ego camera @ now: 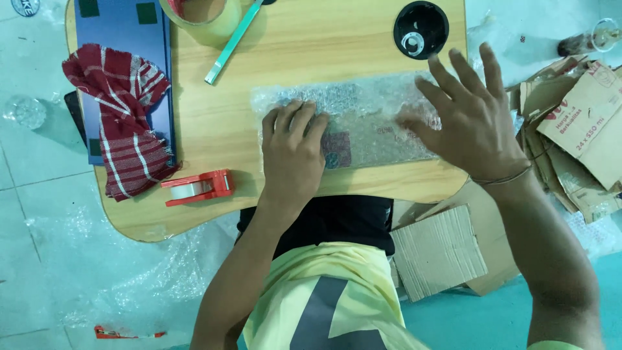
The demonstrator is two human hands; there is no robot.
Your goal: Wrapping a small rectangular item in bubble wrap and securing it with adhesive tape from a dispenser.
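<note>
Two hands are laid flat on a bubble-wrapped package (363, 126) at the centre of the wooden bench (220, 129). The left hand (293, 152) is pressed on the package's left end, its fingers (288, 116) close together and extended. The right hand (470, 120) is rested on the right end, fingers (444, 81) spread apart; nothing is gripped by either. At nine o'clock from the left hand a red tape dispenser (197, 188) is seen, with a red striped cloth (123, 116) beyond it. At eleven o'clock a tape roll (207, 19) and a teal cutter (232, 44) are placed. Cardboard pieces (576, 136) are piled at three o'clock.
</note>
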